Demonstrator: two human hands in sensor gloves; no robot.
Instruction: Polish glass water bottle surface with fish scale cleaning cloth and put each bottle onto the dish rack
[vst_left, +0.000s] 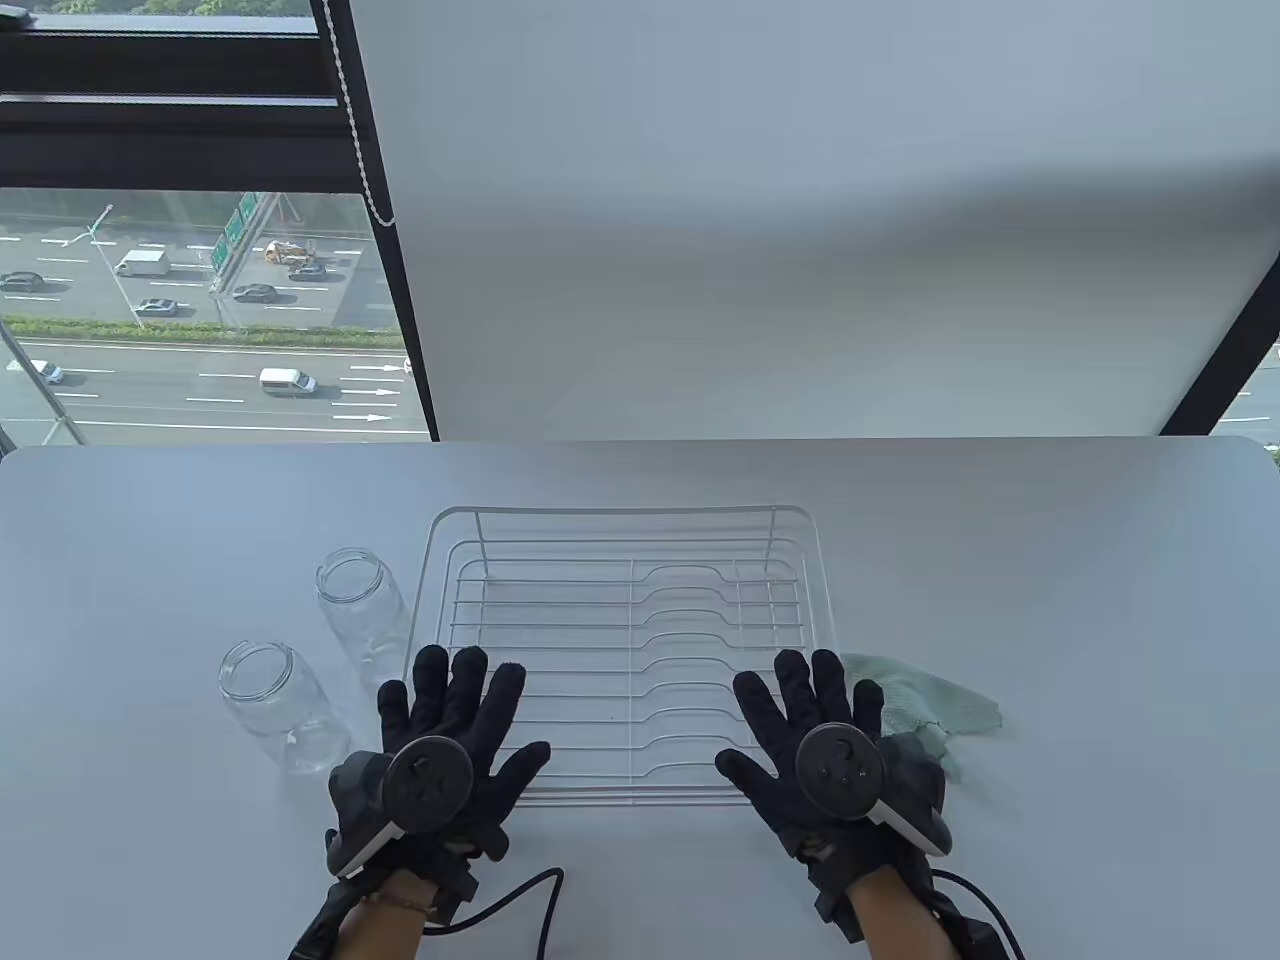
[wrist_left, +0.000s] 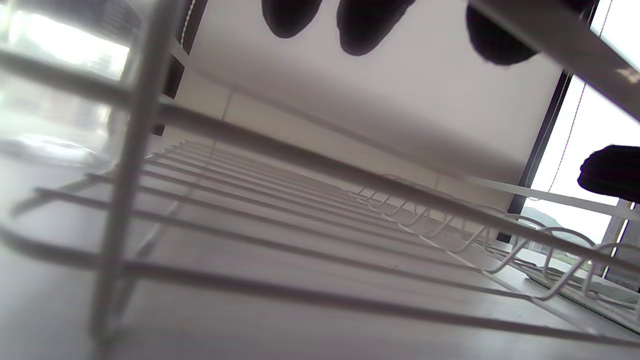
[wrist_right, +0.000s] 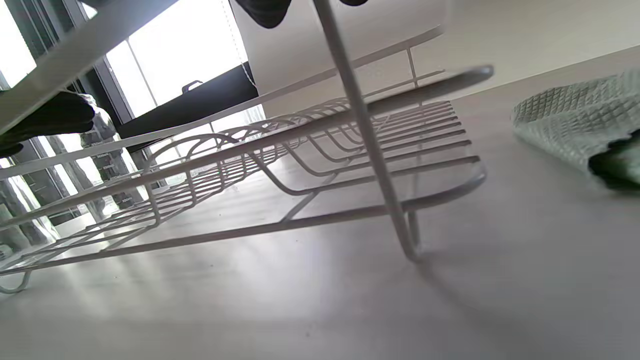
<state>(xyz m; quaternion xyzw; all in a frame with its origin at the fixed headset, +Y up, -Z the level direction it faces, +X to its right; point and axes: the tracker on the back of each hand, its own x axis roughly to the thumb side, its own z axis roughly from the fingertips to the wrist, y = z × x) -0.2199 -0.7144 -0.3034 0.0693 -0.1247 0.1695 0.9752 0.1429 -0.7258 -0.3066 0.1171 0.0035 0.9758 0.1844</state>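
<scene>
Two clear glass bottles stand upright left of the rack: one nearer (vst_left: 280, 715), one farther back (vst_left: 360, 610). The white wire dish rack (vst_left: 625, 520) sits mid-table with nothing on it. A pale green fish scale cloth (vst_left: 935, 705) lies crumpled right of the rack, also in the right wrist view (wrist_right: 575, 125). My left hand (vst_left: 450, 730) lies flat with spread fingers over the rack's front left corner. My right hand (vst_left: 810, 730) lies flat over the front right corner, its outer edge at the cloth. Neither hand holds anything. In the left wrist view the rack wires (wrist_left: 300, 210) fill the frame under my fingertips (wrist_left: 367, 25).
The white table (vst_left: 1050, 560) runs wide on both sides, its far edge against a window and a white roller blind (vst_left: 800, 200). Glove cables (vst_left: 520, 895) trail off the near edge.
</scene>
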